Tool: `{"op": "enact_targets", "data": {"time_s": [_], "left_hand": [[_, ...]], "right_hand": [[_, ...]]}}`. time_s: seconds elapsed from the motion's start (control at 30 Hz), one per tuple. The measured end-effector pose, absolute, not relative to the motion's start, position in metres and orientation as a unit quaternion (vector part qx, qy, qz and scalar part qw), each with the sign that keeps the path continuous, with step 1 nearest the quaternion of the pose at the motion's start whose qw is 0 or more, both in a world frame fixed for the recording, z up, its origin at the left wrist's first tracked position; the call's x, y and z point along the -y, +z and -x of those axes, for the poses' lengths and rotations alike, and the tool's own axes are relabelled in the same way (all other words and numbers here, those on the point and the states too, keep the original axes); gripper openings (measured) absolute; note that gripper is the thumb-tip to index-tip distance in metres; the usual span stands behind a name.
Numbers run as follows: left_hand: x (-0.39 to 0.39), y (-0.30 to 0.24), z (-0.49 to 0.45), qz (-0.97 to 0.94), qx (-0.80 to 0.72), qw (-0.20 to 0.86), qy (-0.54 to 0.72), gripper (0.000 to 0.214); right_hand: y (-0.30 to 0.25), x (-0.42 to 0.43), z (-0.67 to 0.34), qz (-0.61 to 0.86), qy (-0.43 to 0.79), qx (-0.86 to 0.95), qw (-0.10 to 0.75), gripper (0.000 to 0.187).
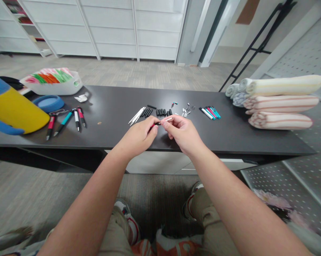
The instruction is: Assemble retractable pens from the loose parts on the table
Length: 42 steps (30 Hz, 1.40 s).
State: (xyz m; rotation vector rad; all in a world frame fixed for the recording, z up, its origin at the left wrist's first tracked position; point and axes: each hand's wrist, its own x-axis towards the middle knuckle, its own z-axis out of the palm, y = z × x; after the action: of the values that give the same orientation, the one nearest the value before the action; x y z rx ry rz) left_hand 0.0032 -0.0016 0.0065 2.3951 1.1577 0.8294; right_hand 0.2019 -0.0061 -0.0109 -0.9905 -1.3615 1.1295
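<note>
At mid-frame, over the counter [112, 106], your left hand [140, 134] grips a red-and-black pen part [153, 125]; your right hand [186, 132] pinches a slim pale piece [169, 120] at its end. Step in hand, as judged: fitting the two together. Whether they are joined, you cannot confirm from this view. The next move calls for steady, straight alignment. White sticks [136, 116] lie just beyond your left hand; assembled-looking pens [76, 119] lie at frame left.

Sheen is seen on the smooth black surface [109, 124], matt cloth in rolled striped towels [283, 103], plastic in thin white rods [137, 115].
</note>
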Motion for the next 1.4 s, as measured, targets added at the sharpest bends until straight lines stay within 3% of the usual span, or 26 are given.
{"op": "enact_targets", "data": {"time_s": [0.5,0.7,1.4], "left_hand": [[-0.0010,0.0061,-0.0012,-0.815,-0.436,0.215,0.316,0.033],[-0.0013,0.0060,-0.0005,-0.800,-0.443,0.235,0.330,0.034],[-0.0023,0.0058,0.0001,-0.780,-0.460,0.243,0.348,0.034]], "right_hand": [[-0.0092,0.0055,-0.2035,0.412,0.484,0.561,0.530,0.033],[-0.0075,0.0039,-0.2028,0.415,0.510,0.531,0.535,0.046],[-0.0090,0.0055,-0.2032,0.427,0.490,0.541,0.534,0.041]]}}
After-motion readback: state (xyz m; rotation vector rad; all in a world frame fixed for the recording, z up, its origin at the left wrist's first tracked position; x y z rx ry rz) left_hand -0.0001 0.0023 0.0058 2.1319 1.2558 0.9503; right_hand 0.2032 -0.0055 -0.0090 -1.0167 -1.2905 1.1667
